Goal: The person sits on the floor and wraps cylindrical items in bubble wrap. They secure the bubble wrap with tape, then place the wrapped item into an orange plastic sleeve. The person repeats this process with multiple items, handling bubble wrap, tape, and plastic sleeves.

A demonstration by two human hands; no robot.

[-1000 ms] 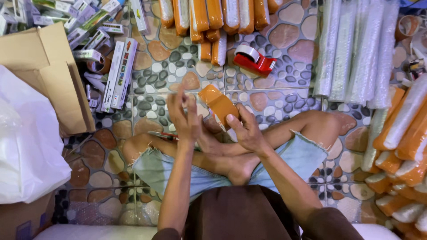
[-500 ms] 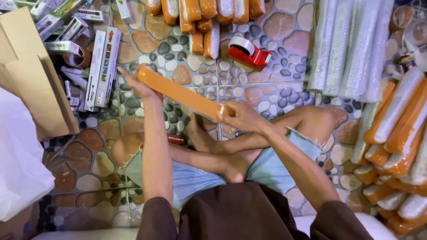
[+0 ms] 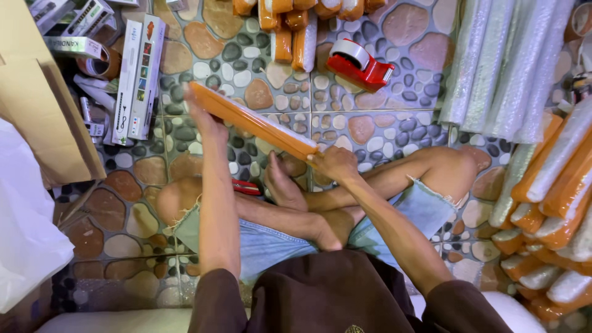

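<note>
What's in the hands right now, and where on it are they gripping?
One long orange wrapped package, held above the floor by its two ends: the left hand grips the far end, the right hand the near end.

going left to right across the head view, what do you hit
white plastic bag → cardboard box → white cartons → left hand → orange package → right hand → red tape dispenser → bubble-wrapped rolls

A long orange-wrapped package point(image 3: 253, 120) spans both hands; white printed boxes point(image 3: 137, 74) lie upper left.
</note>
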